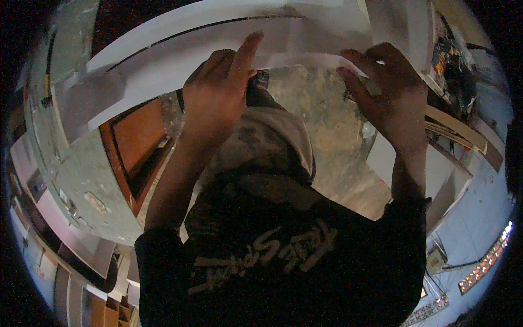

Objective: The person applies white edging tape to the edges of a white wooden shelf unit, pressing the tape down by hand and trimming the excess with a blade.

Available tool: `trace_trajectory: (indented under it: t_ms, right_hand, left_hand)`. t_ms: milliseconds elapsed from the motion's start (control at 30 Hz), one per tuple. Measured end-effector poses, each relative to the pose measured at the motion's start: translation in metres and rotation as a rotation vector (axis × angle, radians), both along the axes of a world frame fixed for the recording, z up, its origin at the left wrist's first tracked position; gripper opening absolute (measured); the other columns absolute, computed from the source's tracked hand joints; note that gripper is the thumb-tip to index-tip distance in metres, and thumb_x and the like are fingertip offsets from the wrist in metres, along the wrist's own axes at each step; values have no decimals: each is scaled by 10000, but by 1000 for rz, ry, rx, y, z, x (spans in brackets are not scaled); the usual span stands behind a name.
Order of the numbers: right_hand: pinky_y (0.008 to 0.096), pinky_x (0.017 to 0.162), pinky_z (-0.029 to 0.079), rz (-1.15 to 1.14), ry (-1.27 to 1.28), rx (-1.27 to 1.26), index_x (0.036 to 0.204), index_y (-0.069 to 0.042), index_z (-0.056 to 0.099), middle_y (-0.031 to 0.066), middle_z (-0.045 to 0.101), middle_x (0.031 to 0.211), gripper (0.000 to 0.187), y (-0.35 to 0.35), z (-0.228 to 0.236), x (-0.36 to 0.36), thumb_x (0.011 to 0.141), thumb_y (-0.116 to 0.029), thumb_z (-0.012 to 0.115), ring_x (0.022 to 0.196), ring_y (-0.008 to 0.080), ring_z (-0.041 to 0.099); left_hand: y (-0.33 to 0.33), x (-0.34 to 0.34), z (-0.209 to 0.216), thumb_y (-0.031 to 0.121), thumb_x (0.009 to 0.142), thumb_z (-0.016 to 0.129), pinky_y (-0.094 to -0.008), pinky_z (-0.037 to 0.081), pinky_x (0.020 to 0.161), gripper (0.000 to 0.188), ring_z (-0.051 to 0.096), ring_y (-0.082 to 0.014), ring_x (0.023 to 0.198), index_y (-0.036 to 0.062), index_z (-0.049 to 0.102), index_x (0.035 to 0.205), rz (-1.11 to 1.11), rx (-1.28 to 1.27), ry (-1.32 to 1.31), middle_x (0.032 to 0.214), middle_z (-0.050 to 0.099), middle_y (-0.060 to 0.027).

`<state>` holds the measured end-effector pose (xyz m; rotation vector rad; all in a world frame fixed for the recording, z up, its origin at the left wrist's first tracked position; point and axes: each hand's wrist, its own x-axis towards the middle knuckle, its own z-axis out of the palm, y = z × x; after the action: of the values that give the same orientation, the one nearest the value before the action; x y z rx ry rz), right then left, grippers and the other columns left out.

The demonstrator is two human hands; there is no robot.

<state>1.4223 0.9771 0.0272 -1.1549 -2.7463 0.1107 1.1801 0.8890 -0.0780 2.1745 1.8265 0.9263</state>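
Our dark shirt (294, 275) lies nearest. Our right hand (395, 90) pinches the near edge of the white panel (169, 62), probably steadying it; we cannot tell whether our left hand (215, 98) grips.

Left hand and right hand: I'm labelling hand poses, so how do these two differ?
The left hand points its index finger away from the body, while the right hand points a finger and thumb leftward.
The left hand's index fingertip reaches over the pale panel; the right hand's fingertips are at its near edge.
Both are bare.
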Motion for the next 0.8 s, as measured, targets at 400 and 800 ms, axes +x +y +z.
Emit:
trace_trajectory:
  t_ms: [400, 800]
  right_hand:
    - [380, 768, 540, 163, -437, 110, 953, -76, 685, 48, 570, 954, 284, 22, -17, -3, 693, -159, 763, 961, 244, 569]
    - [423, 936, 474, 218, -483, 134, 903, -64, 668, 108, 580, 1063, 198, 26, -29, -7, 721, -125, 622, 1141, 285, 533]
  left_hand:
    - [17, 37, 2, 119, 735, 661, -339, 557, 704, 628, 653, -218, 848, 47, 497, 1337, -17, -23, 121, 884, 661, -79]
    - [34, 63, -7, 108, 775, 712, -416, 551, 733, 604, 647, -314, 836, 116, 502, 1340, -64, 4, -89, 912, 646, -128]
